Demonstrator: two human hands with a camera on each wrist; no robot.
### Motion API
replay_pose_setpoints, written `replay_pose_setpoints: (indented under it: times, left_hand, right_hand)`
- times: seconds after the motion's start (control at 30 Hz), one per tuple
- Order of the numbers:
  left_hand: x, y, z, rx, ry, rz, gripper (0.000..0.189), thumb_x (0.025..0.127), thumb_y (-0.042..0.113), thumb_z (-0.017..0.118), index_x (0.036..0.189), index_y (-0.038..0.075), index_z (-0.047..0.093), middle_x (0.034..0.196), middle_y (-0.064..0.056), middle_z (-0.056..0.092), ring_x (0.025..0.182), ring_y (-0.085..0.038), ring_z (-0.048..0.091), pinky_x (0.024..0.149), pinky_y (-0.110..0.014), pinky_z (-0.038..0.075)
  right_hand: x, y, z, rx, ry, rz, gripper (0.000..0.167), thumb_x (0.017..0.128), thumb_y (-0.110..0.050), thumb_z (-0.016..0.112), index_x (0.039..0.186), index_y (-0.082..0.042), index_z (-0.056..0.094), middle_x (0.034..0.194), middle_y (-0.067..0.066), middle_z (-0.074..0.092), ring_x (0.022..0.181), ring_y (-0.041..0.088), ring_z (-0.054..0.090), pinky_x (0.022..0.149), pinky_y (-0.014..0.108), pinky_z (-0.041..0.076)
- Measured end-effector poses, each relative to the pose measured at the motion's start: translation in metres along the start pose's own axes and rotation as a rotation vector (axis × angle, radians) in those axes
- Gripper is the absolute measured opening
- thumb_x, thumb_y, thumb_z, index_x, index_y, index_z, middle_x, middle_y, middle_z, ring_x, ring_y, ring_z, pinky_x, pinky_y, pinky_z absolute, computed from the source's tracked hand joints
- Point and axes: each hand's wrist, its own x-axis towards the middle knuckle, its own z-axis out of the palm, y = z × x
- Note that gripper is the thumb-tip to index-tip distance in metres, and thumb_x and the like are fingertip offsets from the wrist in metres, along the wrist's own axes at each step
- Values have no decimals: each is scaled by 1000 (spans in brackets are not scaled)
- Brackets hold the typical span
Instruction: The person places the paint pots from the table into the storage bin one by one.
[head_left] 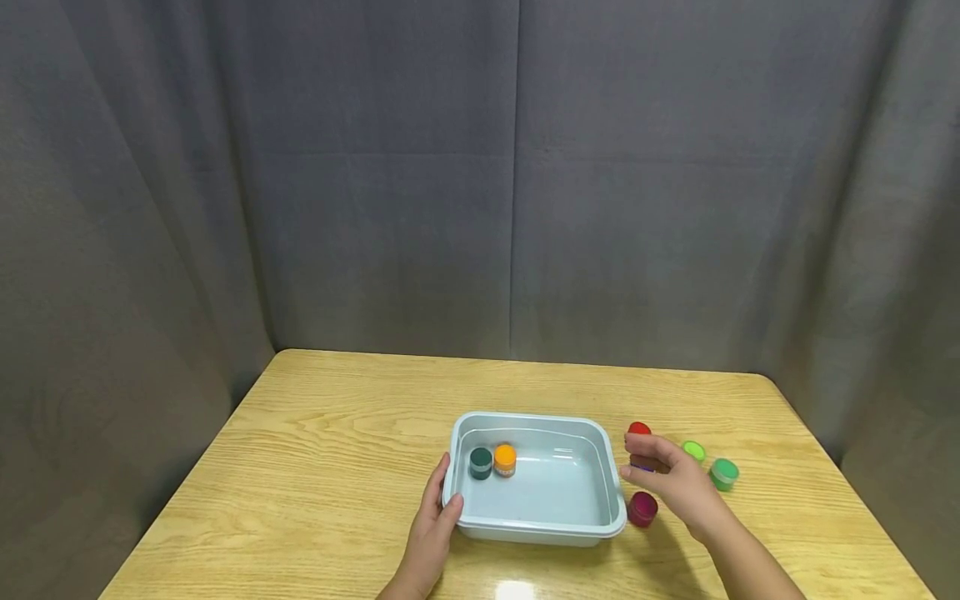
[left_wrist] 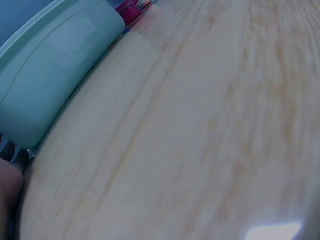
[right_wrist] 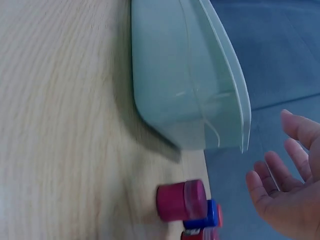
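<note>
While the left hand (head_left: 429,533) holds the near-left corner of the pale-blue basin (head_left: 536,527), its thumb lies on the rim and its fingers rest against the outer left wall. The basin is set on the table (head_left: 322,467), open side up, long axis running left to right.

Just outside the basin's near-right corner stands the magenta jar (head_left: 642,509), upright. Slightly farther, the right hand (head_left: 678,483) is raised over the table, right of the basin. Its fingers are half bent and spaced from the thumb; it has hold of nothing. From where I stand, the blue jar (right_wrist: 211,214) is largely masked by this hand; the right wrist view shows it close behind the magenta jar.

Governing relation, by my judgement: all jars outside the basin lie to its right, so the right hand is the nearer one. The blue jar lies below its fingertips. The squat jars appear to offer no long side to align with.

Right of that hand stands the green jar (head_left: 723,473). Inside the basin, toward its left end, the dark-green jar (head_left: 481,463) and the orange jar (head_left: 505,460) stand side by side. Farther back are the lime-green jar (head_left: 693,451), then the red jar (head_left: 639,427). Behind the table hangs the grey curtain (head_left: 390,208).
</note>
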Motion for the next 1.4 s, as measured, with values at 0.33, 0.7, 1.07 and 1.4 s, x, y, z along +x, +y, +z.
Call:
replay_pose_setpoints:
  times: [0.33,0.7,1.07,1.4]
  left_hand:
    - [1,0,-1,7,-4,-8,56,105,24,43,157,17,22,165,-12,15,152,-34,11,104,-1,17]
    - [0,0,-1,2,-11,2,57,105,24,43,157,16,21,165,-12,14,152,-34,11,104,-2,17]
    - [0,-1,-1,-8,-15,4,57,105,23,43,157,16,20,165,-13,14,152,-34,10,104,-2,17]
    - [0,-1,-1,-16,-18,3,57,105,23,43,157,16,19,165,-13,12,152,-34,9,104,-1,18]
  right_hand:
    - [-11,21,-6,-14,28,41,60,90,-19,71,139,4,46,140,24,51,127,38,50,97,35,54]
    - [-15,50,-2,-95,51,81,63,87,-23,74,138,4,48,142,26,50,127,42,51,94,39,56]
    - [-14,69,1,-76,35,85,64,87,-21,74,138,6,47,136,29,53,120,39,59,94,42,56]
    - [-12,74,2,-98,28,67,64,86,-21,75,138,7,48,138,28,54,112,31,63,87,34,57]
